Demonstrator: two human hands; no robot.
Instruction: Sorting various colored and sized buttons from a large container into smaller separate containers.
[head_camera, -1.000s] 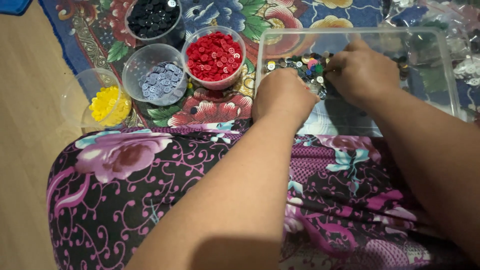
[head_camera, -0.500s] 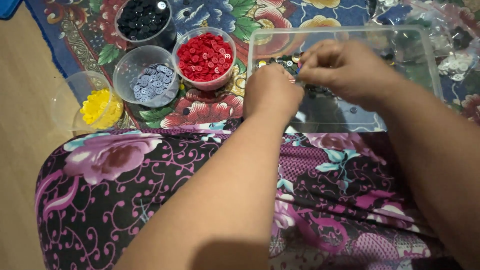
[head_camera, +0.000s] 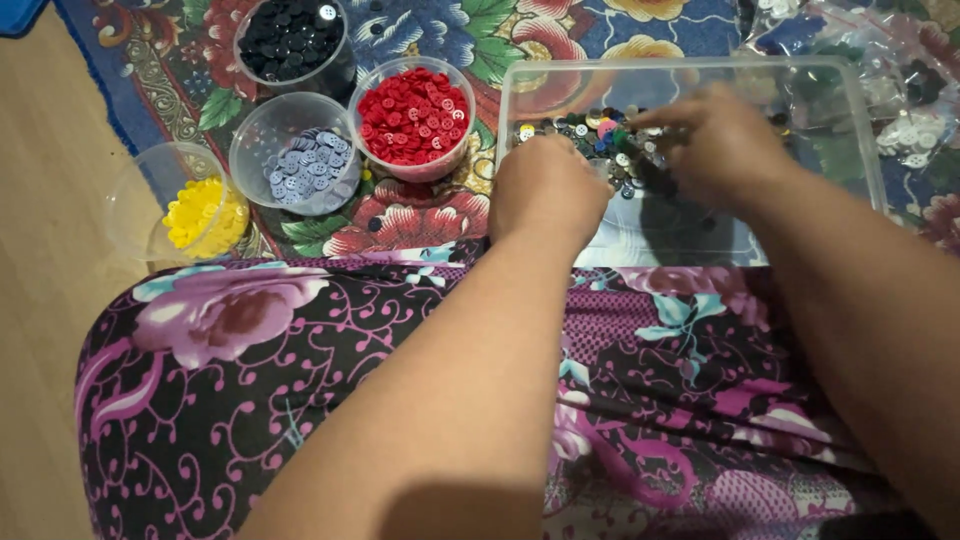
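Observation:
A clear plastic tray (head_camera: 848, 110) holds a pile of mixed-colour buttons (head_camera: 600, 135) at its left end. My left hand (head_camera: 545, 190) rests at the tray's near left corner, fingers curled down into the buttons and hidden from view. My right hand (head_camera: 715, 145) lies over the pile's right side with fingers pointing left, touching the buttons. Whether either hand pinches a button cannot be seen. To the left stand round clear cups: red buttons (head_camera: 412, 115), grey-blue buttons (head_camera: 300, 165), yellow buttons (head_camera: 200, 212) and black buttons (head_camera: 290, 35).
Everything sits on a floral rug (head_camera: 420, 215) over a wooden floor (head_camera: 50, 200). My lap in a purple flowered cloth (head_camera: 300, 380) fills the foreground. Clear plastic bags of buttons (head_camera: 915, 130) lie at the far right.
The view has shifted slightly. My right hand has slid left and a little nearer across the button pile; my left hand stays at the tray's near left corner.

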